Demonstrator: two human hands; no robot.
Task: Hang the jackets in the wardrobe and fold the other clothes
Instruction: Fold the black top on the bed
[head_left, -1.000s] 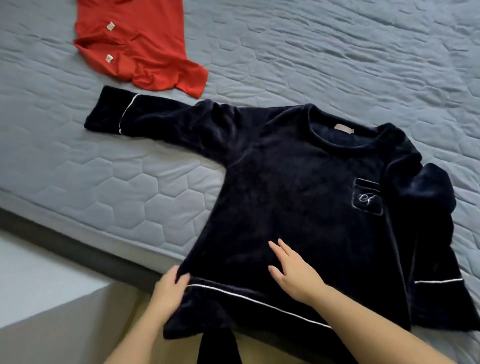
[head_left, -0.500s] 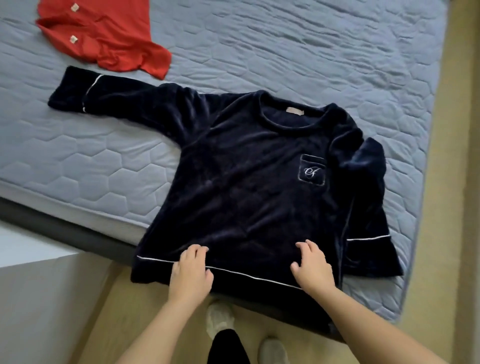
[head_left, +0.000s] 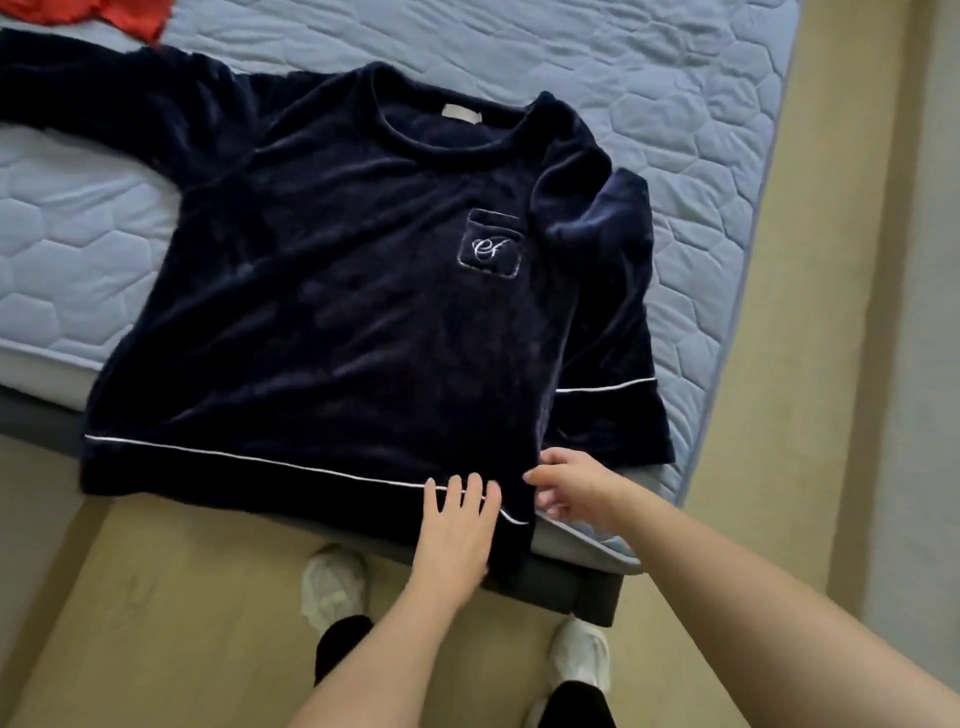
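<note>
A dark navy velvet top (head_left: 332, 291) with white piping and a monogrammed chest pocket lies face up on the bed, its hem hanging over the near edge. Its left sleeve stretches out toward the top left; its right sleeve is folded down along the right side. My left hand (head_left: 457, 525) lies flat on the hem near the right corner, fingers straight. My right hand (head_left: 571, 488) touches the hem's right corner, with the fingers curled at the fabric's edge; I cannot tell whether it grips.
A red garment (head_left: 119, 15) lies at the top left of the blue quilted mattress (head_left: 675, 104). The bed's dark frame (head_left: 566, 587) runs along the near edge. My two white shoes stand on the beige floor (head_left: 171, 613) below. A wall rises at right.
Both hands have slid right along the hem, the left from the hem's middle to near the right corner, the right to the corner itself. The view has shifted right and closer.
</note>
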